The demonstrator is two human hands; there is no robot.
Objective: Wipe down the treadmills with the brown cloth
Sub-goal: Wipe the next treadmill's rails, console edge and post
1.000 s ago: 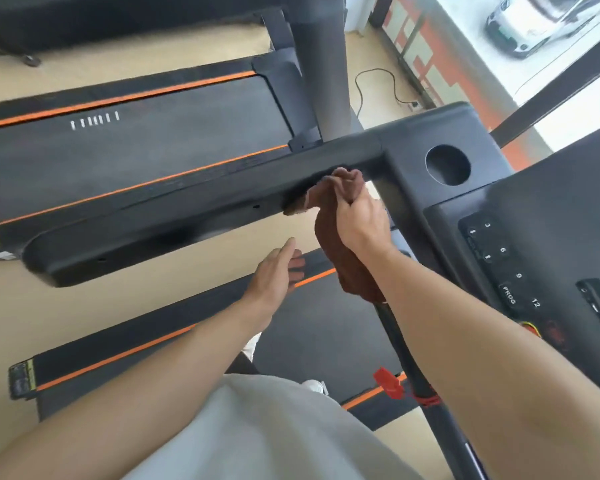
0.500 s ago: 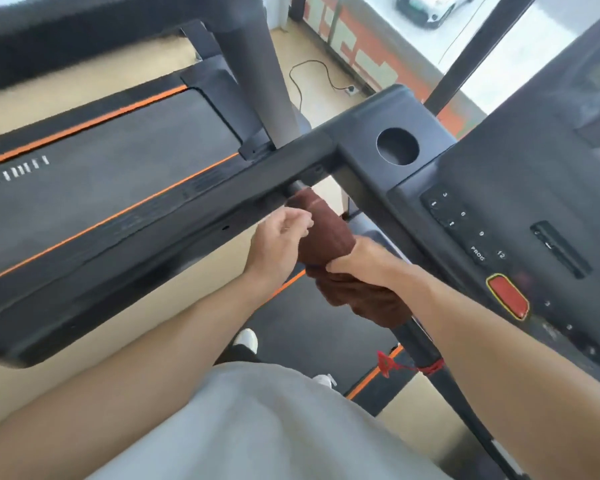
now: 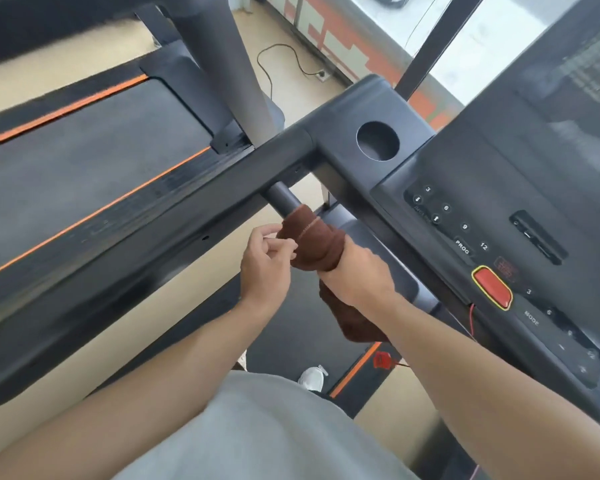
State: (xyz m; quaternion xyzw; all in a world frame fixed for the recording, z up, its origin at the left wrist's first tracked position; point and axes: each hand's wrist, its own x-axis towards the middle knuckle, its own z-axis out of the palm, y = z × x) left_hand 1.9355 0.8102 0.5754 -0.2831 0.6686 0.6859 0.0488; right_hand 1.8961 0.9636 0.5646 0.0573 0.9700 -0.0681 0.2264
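Observation:
The brown cloth (image 3: 317,242) is wrapped round a short black grip bar (image 3: 282,199) that sticks out under the treadmill's left handrail (image 3: 160,223). My right hand (image 3: 357,275) grips the cloth around the bar, and the cloth's loose end hangs below my wrist. My left hand (image 3: 265,263) is just left of the cloth, its fingertips pinching the cloth's edge. The treadmill console (image 3: 492,237) with number keys and a red stop button (image 3: 492,287) lies to the right.
A round cup holder (image 3: 377,140) sits in the console's left corner. A second treadmill's belt (image 3: 84,161) with orange stripes lies to the left, its upright post (image 3: 222,64) rising behind the handrail. A cable (image 3: 284,60) runs on the floor. A red safety clip (image 3: 381,360) hangs low.
My right hand slid the cloth off the handrail's underside and down onto the grip bar. My left hand rose from below and came to the cloth's edge.

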